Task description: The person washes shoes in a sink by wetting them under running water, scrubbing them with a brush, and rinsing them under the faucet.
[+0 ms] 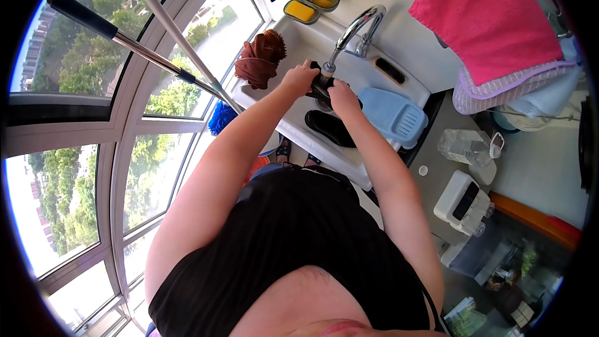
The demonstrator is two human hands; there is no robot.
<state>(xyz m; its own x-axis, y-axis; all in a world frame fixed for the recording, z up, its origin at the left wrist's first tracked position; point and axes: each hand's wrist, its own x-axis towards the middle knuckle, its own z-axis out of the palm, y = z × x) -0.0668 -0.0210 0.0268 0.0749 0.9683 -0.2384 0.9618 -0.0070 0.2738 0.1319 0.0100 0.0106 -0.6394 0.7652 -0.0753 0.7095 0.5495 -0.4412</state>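
Observation:
A black item (321,91), perhaps a shoe, is between my two hands under the running end of the chrome faucet (362,25). My left hand (301,78) has its fingers wrapped round its left end. On its right side, my right hand (343,97) grips it with bent fingers. Below them in the white sink (299,131) lies another black shoe-like object (329,128). The item's shape is partly hidden by my hands and the spout.
A brown cloth (261,61) sits on the sink's left edge. The blue washboard (393,117) is at the right, below a black brush (390,70). Yellow soap (301,10) lies behind the sink. Mop poles (150,56) lean at the left; a clear jug (465,146) stands right.

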